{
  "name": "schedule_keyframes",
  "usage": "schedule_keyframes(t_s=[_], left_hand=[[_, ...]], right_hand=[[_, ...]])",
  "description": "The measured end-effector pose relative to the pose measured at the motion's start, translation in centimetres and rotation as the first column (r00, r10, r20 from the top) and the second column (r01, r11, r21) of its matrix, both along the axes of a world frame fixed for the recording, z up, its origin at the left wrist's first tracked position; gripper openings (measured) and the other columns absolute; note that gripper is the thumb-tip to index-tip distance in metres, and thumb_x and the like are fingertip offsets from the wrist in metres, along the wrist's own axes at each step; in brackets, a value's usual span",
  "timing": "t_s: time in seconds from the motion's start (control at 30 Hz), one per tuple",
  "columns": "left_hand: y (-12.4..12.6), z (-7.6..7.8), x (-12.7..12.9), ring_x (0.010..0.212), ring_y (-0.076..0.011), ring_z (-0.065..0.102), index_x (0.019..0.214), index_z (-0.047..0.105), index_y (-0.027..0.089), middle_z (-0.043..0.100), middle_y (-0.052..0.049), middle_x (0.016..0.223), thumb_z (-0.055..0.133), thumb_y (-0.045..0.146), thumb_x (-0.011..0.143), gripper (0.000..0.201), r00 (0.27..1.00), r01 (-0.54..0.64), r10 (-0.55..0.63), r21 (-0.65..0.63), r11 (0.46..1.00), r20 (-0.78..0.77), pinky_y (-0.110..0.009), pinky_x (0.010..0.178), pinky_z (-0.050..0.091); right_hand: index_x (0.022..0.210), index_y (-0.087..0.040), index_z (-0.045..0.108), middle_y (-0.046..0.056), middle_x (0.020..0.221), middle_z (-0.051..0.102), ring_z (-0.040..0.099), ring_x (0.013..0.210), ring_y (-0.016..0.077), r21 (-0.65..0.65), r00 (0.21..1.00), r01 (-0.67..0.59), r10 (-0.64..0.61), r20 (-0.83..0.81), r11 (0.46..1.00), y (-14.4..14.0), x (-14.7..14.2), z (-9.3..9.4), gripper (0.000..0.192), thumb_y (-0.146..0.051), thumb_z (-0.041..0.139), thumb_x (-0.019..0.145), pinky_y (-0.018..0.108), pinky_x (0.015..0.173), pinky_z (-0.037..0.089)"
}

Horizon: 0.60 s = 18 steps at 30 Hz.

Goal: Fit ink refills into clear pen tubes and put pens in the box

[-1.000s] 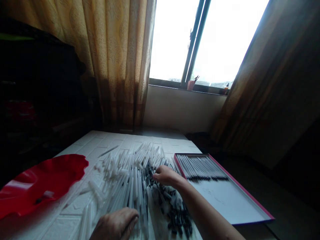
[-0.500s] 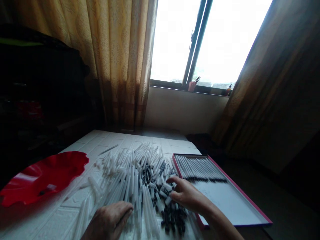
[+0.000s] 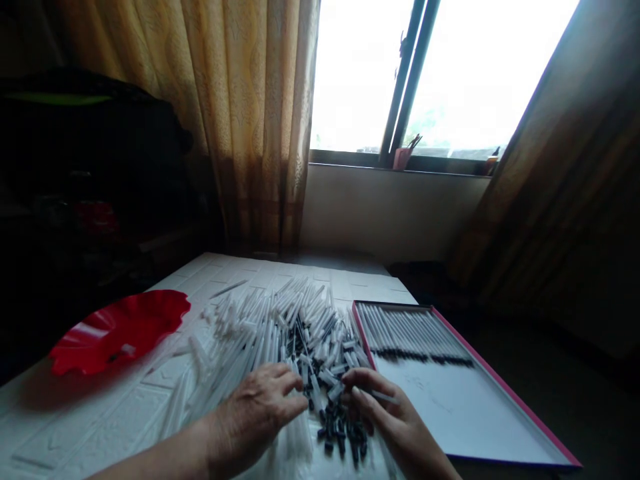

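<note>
Loose pen parts lie heaped on the white table: clear pen barrels (image 3: 255, 343), clear caps (image 3: 327, 379), dark thin refills (image 3: 299, 337) and short black pieces (image 3: 343, 430). Over the near middle of the heap is my left hand (image 3: 265, 407), its thumb and forefinger bent and apart, with nothing visible between them. My right hand (image 3: 387, 410) is closed at the right side of the caps and black pieces. A pale, thin pen tube (image 3: 384, 397) sticks out between its fingers; the tube's other end is hidden.
A shallow pink-edged box (image 3: 520, 389) stands at the right, with a row of pens (image 3: 415, 333) in its far part. At the left is a red wavy-rimmed bowl (image 3: 125, 327). One pen (image 3: 229, 289) lies apart near the table's back. Curtains and a window are behind.
My left hand has moved right and forward, its fingers now near the caps. My right hand has come slightly nearer and closed, with a tube now showing in it. The view has shifted a little.
</note>
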State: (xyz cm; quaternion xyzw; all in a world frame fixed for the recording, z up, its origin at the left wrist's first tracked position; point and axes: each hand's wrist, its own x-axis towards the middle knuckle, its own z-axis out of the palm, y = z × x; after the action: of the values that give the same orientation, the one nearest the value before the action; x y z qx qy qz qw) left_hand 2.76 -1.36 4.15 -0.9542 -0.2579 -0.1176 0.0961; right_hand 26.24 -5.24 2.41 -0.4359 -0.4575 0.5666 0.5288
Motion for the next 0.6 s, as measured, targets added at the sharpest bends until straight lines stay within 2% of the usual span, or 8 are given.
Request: schedule_keyframes(t_s=[0.13,0.27,0.33,0.43,0.6], left_hand=[[1.6,-0.2,1.9,0.084,-0.0202,0.062,0.082,0.064,0.021,0.069,0.000,0.090,0.073,0.019,0.088,0.012,0.988,0.115,-0.113,0.021,0.993,-0.106,-0.032,0.073,0.045],[2.9,0.0,2.0,0.079,-0.0187,0.059,0.076,0.062,0.019,0.067,0.000,0.081,0.071,0.014,0.089,0.017,0.965,0.208,-0.197,0.048,0.977,-0.172,-0.033,0.070,0.042],[3.3,0.1,1.8,0.076,-0.0182,0.058,0.075,0.061,0.019,0.066,0.001,0.078,0.070,0.012,0.090,0.018,0.954,0.243,-0.227,0.064,0.968,-0.194,-0.033,0.071,0.041],[3.6,0.0,1.5,0.074,-0.0176,0.056,0.078,0.061,0.018,0.066,0.001,0.078,0.065,0.010,0.092,0.017,0.942,0.283,-0.259,0.088,0.955,-0.212,-0.032,0.072,0.042],[3.6,-0.3,1.3,0.073,-0.0178,0.056,0.082,0.061,0.019,0.064,0.001,0.078,0.065,0.011,0.093,0.013,0.946,0.290,-0.267,0.109,0.951,-0.185,-0.032,0.071,0.043]], right_hand=[[0.089,-0.018,0.074,0.001,0.063,0.068,0.051,0.050,0.0095,-0.012,0.996,0.075,-0.075,-0.050,0.997,0.2,-0.5,-0.2,0.046,-0.060,0.080,0.071,0.020,0.048,0.037],[0.085,-0.017,0.077,-0.004,0.053,0.053,0.039,0.047,0.0063,0.012,0.984,0.164,-0.163,-0.068,0.986,0.5,-0.4,-0.3,0.046,-0.059,0.082,0.068,0.018,0.045,0.028],[0.084,-0.017,0.078,-0.004,0.052,0.052,0.036,0.047,0.0064,0.049,0.978,0.205,-0.203,-0.038,0.978,0.5,-0.4,-0.3,0.045,-0.060,0.081,0.069,0.019,0.045,0.027],[0.087,-0.017,0.079,-0.001,0.054,0.060,0.038,0.047,0.0072,0.072,0.970,0.242,-0.243,0.003,0.968,0.3,-0.5,-0.2,0.045,-0.060,0.080,0.071,0.019,0.045,0.029],[0.085,-0.018,0.074,0.003,0.070,0.072,0.054,0.052,0.0109,0.092,0.948,0.316,-0.310,-0.074,0.944,0.2,-0.9,0.1,0.039,-0.051,0.084,0.068,0.018,0.044,0.036]])
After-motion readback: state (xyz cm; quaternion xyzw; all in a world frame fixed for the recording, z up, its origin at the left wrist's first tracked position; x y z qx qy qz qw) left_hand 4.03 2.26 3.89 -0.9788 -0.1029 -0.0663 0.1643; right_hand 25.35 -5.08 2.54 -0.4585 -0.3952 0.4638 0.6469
